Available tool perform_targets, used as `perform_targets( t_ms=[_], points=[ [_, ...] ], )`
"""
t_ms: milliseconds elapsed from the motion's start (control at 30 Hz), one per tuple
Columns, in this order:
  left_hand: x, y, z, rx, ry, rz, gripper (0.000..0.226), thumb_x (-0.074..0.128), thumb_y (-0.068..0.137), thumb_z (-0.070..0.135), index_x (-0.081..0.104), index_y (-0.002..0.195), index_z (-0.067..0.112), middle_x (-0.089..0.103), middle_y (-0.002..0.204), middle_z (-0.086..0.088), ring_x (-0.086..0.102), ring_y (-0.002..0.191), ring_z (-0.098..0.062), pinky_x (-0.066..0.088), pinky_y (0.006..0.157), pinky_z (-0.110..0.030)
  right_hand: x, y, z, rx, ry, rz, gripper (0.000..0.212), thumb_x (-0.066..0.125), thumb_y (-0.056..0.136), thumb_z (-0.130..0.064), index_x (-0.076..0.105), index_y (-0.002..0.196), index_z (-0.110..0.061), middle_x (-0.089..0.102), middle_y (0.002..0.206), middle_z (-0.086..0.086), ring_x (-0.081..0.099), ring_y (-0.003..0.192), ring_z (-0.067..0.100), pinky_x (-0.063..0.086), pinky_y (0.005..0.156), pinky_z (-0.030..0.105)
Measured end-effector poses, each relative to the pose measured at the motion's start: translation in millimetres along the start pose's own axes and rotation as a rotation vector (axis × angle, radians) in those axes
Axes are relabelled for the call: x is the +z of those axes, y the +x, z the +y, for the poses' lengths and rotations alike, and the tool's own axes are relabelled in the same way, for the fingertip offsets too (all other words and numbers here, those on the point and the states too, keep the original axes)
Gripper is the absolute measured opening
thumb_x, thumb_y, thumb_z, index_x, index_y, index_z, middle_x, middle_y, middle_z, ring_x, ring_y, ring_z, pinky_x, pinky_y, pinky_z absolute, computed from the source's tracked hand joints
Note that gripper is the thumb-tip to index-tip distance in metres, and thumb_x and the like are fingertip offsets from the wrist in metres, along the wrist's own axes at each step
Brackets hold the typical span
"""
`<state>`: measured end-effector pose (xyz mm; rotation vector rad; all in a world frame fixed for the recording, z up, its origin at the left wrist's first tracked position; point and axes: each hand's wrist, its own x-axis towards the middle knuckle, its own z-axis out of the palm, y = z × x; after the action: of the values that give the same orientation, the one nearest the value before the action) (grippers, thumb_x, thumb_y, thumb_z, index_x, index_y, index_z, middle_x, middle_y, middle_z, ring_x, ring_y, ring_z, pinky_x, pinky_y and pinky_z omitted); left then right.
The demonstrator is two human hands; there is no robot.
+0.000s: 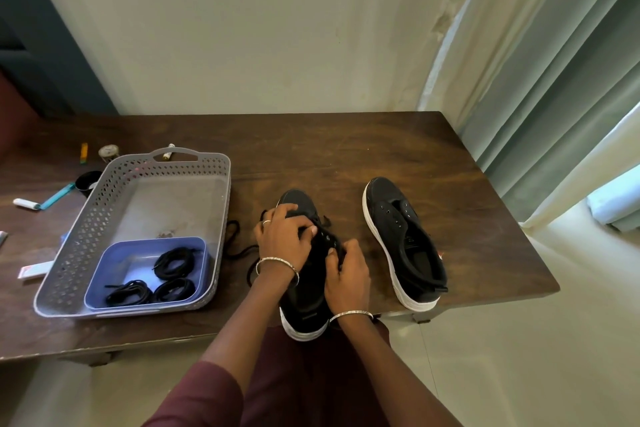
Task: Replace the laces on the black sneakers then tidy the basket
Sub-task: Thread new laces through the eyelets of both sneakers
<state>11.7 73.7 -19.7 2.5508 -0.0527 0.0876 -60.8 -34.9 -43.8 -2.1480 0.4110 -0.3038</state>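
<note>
Two black sneakers with white soles stand on a dark wooden table (346,149). The left sneaker (304,302) sits at the front edge under both my hands. My left hand (282,236) curls over its eyelet area, fingers pinching at the lace. My right hand (346,270) grips the tongue side of the same shoe. A loose black lace (239,246) trails from this shoe onto the table to its left. The right sneaker (403,243) stands unlaced, apart from my hands.
A grey perforated basket (104,204) sits at the left, holding a blue tray (138,253) with three coiled black laces (173,262). Small items lie beyond and left of the basket: a teal-handled tool (55,198), a black cup (86,182), a marker (168,152). Curtains hang at right.
</note>
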Motion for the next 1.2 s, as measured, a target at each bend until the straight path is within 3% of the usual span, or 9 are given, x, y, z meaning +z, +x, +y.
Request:
perform_targets(
  t_ms=[133, 267, 367, 467, 533, 633, 700, 800, 1200],
  points=[
    [-16.9, -5.9, -9.3, -0.467, -0.854, 0.118, 0.02, 0.07, 0.074, 0.019, 0.07, 0.056, 0.025, 0.069, 0.081, 0.006, 0.062, 0.095, -0.024, 0.044, 0.087, -0.035, 1.6, 0.8, 0.4, -0.004, -0.003, 0.003, 0.016, 0.051, 0.099, -0.022, 0.042, 0.086, -0.017, 0.047, 0.079, -0.004, 0.044, 0.069, 0.012, 0.026, 0.054, 0.023],
    [-27.8, -7.5, -27.8, -0.819, -1.127, 0.22, 0.026, 0.059, 0.083, 0.014, 0.065, 0.058, 0.017, 0.065, 0.065, 0.001, 0.058, 0.084, -0.025, 0.042, 0.071, -0.034, 3.3, 1.1, 0.9, 0.01, 0.008, 0.023, 0.017, 0.052, 0.099, -0.022, 0.043, 0.085, -0.016, 0.048, 0.078, -0.002, 0.043, 0.066, 0.012, 0.027, 0.056, 0.027],
    [-27.5, -12.0, -27.7, -0.746, -0.816, 0.19, 0.017, 0.059, 0.086, 0.021, 0.069, 0.074, 0.014, 0.068, 0.082, -0.005, 0.061, 0.089, -0.03, 0.044, 0.081, -0.037, 3.8, 0.9, 1.0, 0.015, 0.011, 0.022, 0.018, 0.052, 0.099, -0.021, 0.043, 0.085, -0.015, 0.048, 0.078, -0.001, 0.045, 0.068, 0.016, 0.029, 0.061, 0.03],
    [-26.3, -18.2, -15.4, -0.408, -0.252, 0.249, 0.027, 0.068, 0.079, 0.03, 0.066, 0.1, 0.014, 0.06, 0.114, -0.01, 0.056, 0.108, -0.033, 0.044, 0.09, -0.043, 2.4, 0.7, -0.1, 0.012, 0.008, 0.022, 0.018, 0.051, 0.099, -0.022, 0.042, 0.085, -0.016, 0.046, 0.077, -0.003, 0.044, 0.068, 0.015, 0.028, 0.061, 0.03],
    [-23.4, -19.4, -3.4, -0.136, -0.08, 0.296, 0.028, 0.071, 0.074, 0.025, 0.063, 0.1, 0.019, 0.055, 0.124, -0.007, 0.051, 0.117, -0.03, 0.042, 0.094, -0.046, 2.2, 0.6, -0.1, 0.011, 0.011, 0.022, 0.018, 0.051, 0.099, -0.022, 0.041, 0.085, -0.016, 0.045, 0.078, -0.004, 0.044, 0.069, 0.015, 0.027, 0.061, 0.029],
    [-13.5, -14.9, 10.6, 0.053, 0.148, 0.14, 0.013, 0.07, 0.079, 0.032, 0.069, 0.092, 0.03, 0.049, 0.14, -0.001, 0.036, 0.136, -0.025, 0.029, 0.108, -0.051, 2.3, 0.6, 0.6, 0.014, 0.018, 0.021, 0.019, 0.051, 0.099, -0.022, 0.04, 0.085, -0.016, 0.047, 0.08, -0.001, 0.044, 0.071, 0.017, 0.029, 0.062, 0.032],
    [-7.0, -10.2, 12.0, 0.05, 0.284, 0.009, 0.019, 0.065, 0.088, 0.04, 0.07, 0.105, 0.033, 0.038, 0.152, 0.001, 0.023, 0.144, -0.023, 0.019, 0.115, -0.051, 2.4, 0.5, 0.8, 0.019, 0.02, 0.017, 0.018, 0.051, 0.099, -0.022, 0.041, 0.085, -0.015, 0.048, 0.08, -0.001, 0.045, 0.07, 0.017, 0.03, 0.062, 0.032],
    [-2.6, -7.2, 10.7, 0.034, 0.303, -0.037, 0.026, 0.061, 0.093, 0.04, 0.065, 0.117, 0.031, 0.037, 0.151, 0.001, 0.024, 0.143, -0.023, 0.02, 0.115, -0.048, 2.4, 0.5, 0.9, 0.02, 0.02, 0.021, 0.018, 0.051, 0.099, -0.023, 0.042, 0.086, -0.015, 0.05, 0.08, 0.0, 0.046, 0.069, 0.017, 0.032, 0.061, 0.032],
    [-4.9, 0.4, 15.1, 0.084, 0.298, -0.082, 0.02, 0.059, 0.094, 0.036, 0.072, 0.109, 0.034, 0.043, 0.145, 0.008, 0.028, 0.138, -0.019, 0.024, 0.114, -0.046, 1.8, 0.5, 1.4, 0.033, 0.019, 0.012, 0.019, 0.051, 0.099, -0.024, 0.041, 0.085, -0.017, 0.048, 0.078, -0.002, 0.041, 0.064, 0.01, 0.029, 0.06, 0.03]
  ],
)
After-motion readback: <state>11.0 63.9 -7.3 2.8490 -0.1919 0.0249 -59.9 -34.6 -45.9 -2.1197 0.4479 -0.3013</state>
